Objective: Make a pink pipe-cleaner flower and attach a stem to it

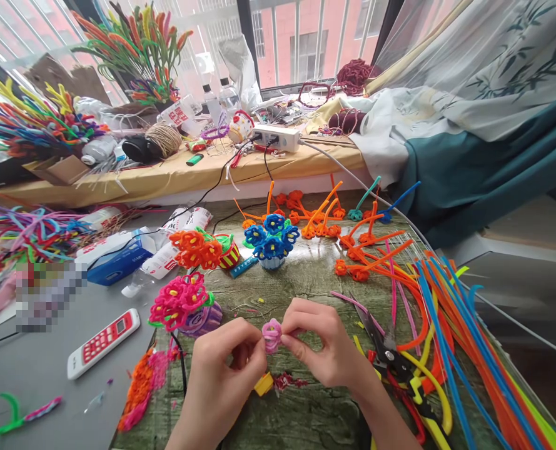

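Between my two hands is a small looped pink pipe-cleaner flower (272, 336). My left hand (228, 369) pinches its left side between thumb and forefinger. On the opposite side, the thumb and forefinger of my right hand (318, 340) grip its edge. Below the flower, a yellow piece (263, 384) lies partly behind my left hand. Just left of my hands sits a pot of magenta pipe-cleaner flowers (184, 303). Scissors (376, 337) and yellow-handled pliers (394, 356) lie to the right of my right hand.
Blue flowers (272, 237) and orange flowers (196, 249) in pots stand behind my hands. Loose orange flowers on stems (359, 244) lie at the back right. Long pipe cleaners (465, 350) cover the right edge. A white-and-red calculator-like handset (104, 342) lies left; a power strip (275, 137) rests on the ledge.
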Demonstrator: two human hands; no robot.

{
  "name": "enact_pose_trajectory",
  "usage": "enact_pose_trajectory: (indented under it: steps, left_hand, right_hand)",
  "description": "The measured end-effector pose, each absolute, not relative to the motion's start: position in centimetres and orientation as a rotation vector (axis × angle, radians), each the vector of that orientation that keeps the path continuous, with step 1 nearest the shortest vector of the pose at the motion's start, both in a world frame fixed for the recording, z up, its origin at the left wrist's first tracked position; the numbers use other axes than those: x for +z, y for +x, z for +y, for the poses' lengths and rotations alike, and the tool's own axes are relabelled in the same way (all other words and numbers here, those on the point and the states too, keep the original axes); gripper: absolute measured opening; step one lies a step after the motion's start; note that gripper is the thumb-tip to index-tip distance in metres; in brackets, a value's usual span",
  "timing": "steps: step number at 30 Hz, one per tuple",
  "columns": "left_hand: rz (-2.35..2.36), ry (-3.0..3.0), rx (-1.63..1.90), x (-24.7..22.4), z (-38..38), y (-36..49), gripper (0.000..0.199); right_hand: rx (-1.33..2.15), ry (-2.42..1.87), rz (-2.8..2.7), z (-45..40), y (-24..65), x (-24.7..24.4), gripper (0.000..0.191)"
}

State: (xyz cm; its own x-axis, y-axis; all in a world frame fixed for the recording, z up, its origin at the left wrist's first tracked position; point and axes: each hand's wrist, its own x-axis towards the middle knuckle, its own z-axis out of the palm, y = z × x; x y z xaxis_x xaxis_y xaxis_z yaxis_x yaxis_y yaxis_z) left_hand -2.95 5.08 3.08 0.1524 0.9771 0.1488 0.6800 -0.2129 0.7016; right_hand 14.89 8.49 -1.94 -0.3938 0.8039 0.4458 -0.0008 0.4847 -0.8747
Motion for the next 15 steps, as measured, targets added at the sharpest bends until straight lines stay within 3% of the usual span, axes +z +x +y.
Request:
enact_pose_trajectory:
  steps: [9,15]
  left_hand:
    - [1.626,2.525,0.802,2.8,4.6,-2.9,0.030]
    - [1.715,2.280,1.120,3.6,4.1,-4.1,0.007]
  right_hand:
    - [0.897,-0.650,-1.774,8.1,14.4,-2.4,0.013]
    - [1.176,-0.661,-1.458,8.9,14.4,-3.0,0.009]
